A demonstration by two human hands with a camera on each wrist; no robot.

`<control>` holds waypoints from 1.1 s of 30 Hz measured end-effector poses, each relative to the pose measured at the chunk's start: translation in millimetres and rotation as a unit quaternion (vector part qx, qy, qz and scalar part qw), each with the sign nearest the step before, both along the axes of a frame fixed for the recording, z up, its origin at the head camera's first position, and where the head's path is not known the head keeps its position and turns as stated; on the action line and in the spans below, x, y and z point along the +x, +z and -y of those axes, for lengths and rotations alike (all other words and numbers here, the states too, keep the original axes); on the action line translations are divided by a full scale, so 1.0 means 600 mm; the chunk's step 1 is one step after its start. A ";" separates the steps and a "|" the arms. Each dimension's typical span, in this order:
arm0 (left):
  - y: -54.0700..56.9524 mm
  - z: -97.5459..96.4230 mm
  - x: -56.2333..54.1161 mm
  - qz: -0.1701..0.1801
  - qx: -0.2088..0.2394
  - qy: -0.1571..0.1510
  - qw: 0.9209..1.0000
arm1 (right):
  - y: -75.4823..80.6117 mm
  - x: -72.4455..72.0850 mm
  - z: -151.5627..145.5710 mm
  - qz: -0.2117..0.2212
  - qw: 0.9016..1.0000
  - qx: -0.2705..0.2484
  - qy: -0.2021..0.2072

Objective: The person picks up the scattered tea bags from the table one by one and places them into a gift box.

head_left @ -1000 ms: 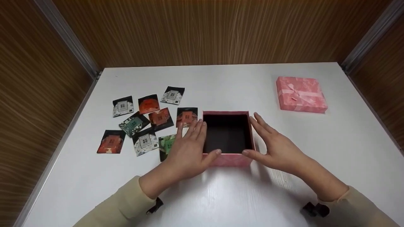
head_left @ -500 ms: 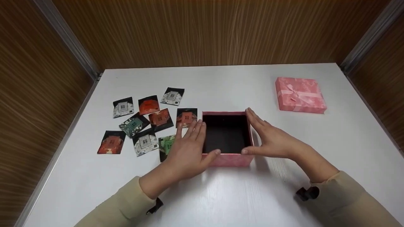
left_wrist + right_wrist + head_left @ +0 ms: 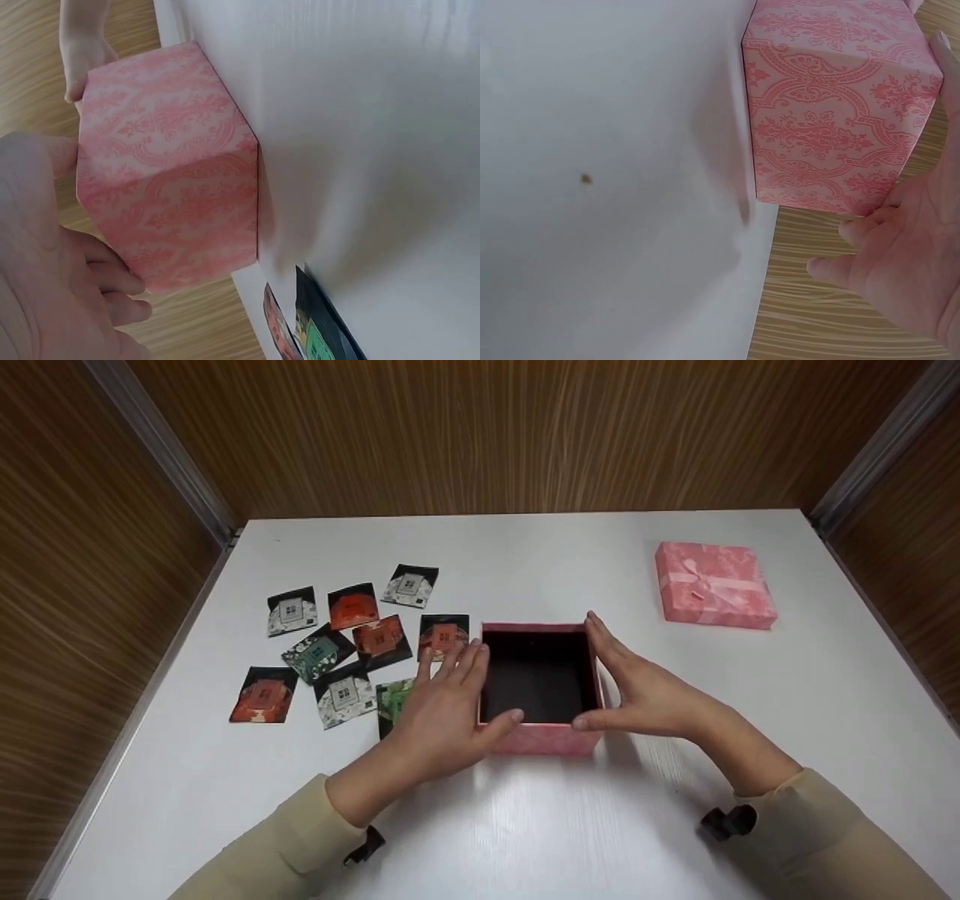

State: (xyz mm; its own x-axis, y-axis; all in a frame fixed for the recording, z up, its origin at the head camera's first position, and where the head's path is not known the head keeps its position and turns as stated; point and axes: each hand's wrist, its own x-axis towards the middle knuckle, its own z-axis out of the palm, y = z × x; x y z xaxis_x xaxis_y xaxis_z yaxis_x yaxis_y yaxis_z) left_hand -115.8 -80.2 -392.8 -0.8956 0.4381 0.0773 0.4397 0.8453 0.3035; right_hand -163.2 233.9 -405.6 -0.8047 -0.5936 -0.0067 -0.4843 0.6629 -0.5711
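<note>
A pink patterned gift box (image 3: 544, 740) with a black interior stands uncovered at the middle of the table. My left hand (image 3: 446, 720) lies along its left side, fingers straight and thumb at the front rim. On the opposite side, my right hand (image 3: 649, 694) has its fingertips at the far right corner and its thumb at the front right corner. In the left wrist view, fingertips of the left hand (image 3: 60, 277) are right at the rim of the box (image 3: 169, 157). The right wrist view has the right hand (image 3: 907, 262) spread beside the pink wall (image 3: 817, 127).
Several small printed sachets (image 3: 343, 695) lie loosely left of the box, a green one (image 3: 392, 709) partly behind my left hand. A pink lid with a ribbon bow (image 3: 716, 585) rests at the back right of the white table (image 3: 517, 562). Wood-grain panels (image 3: 510, 435) enclose the table.
My right hand has moved left, bringing its fingers from beside the box to its right rim. My left hand, the box, the lid and the sachets have stayed in place.
</note>
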 end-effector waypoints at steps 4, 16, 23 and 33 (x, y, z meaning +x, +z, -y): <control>0.014 0.019 -0.015 -0.009 0.047 0.006 0.999 | 0.000 0.002 0.001 0.007 1.000 -0.005 -0.002; 0.052 0.161 -0.088 0.003 0.199 0.063 0.978 | -0.001 0.003 -0.001 0.011 1.000 -0.009 0.002; 0.043 0.265 -0.110 0.025 0.232 0.118 0.965 | -0.002 0.003 0.000 0.010 1.000 -0.010 0.005; -0.008 0.406 -0.109 0.069 0.220 0.184 0.956 | -0.005 0.002 0.000 0.013 1.000 -0.017 0.000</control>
